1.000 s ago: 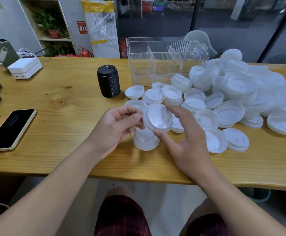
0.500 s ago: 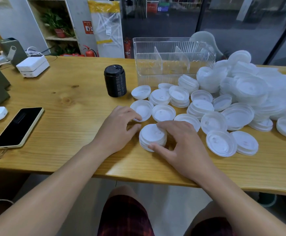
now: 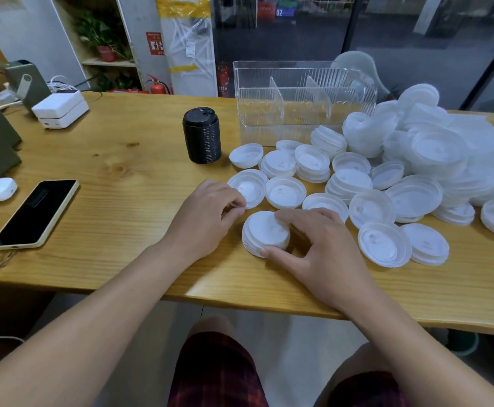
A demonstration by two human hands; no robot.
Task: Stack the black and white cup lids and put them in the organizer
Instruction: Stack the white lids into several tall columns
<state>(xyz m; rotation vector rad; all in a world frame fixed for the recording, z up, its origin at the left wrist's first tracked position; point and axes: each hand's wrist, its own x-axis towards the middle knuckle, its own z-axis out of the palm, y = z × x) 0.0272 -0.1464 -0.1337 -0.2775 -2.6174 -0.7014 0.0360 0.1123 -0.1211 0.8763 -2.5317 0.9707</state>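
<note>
Right hand point(image 3: 325, 254) fingers grasp the white stack point(image 3: 265, 233) on the counter point(image 3: 122, 160). Left hand point(image 3: 207, 212), curled, touches a loose lid point(image 3: 248, 188) just beyond. Organizer point(image 3: 301, 101) lies farther back, right hand nearer.

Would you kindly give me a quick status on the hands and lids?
Right hand grips white stack on table. Left hand pinches a loose lid. Black stack done; organizer empty, path open.
</note>
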